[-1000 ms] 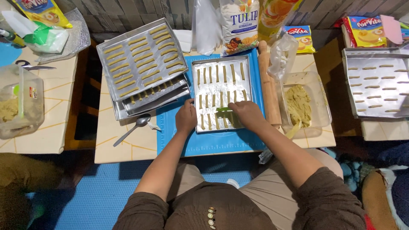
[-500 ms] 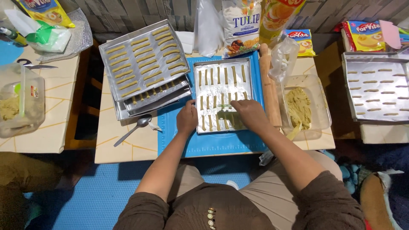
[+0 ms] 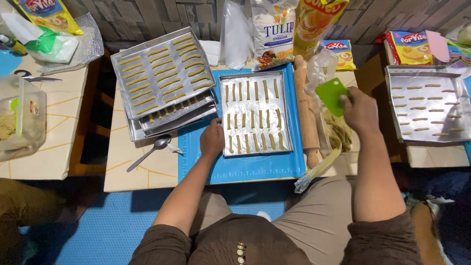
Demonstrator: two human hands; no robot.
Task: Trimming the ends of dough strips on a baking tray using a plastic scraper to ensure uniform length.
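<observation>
A metal baking tray (image 3: 284, 113) with rows of thin dough sticks (image 3: 253, 119) lies on a blue mat (image 3: 245, 167) in front of me. My left hand (image 3: 212, 139) rests on the tray's lower left edge. My right hand (image 3: 360, 110) is off to the right, holding a green plastic scraper (image 3: 331, 95) above a clear plastic tub of dough strips (image 3: 339, 133). A wooden rolling pin (image 3: 306, 113) lies between the tray and the tub.
A stack of filled trays (image 3: 162, 83) sits at the left with a spoon (image 3: 149, 152) below it. Another tray of dough sticks (image 3: 428, 105) stands at the far right. Flour and snack bags (image 3: 274, 34) line the back. Scissors (image 3: 34, 77) and a clear container (image 3: 19, 118) are at far left.
My right hand has lifted off the tray with the green scraper and moved right, over the dough tub. My left hand stays at the tray's edge.
</observation>
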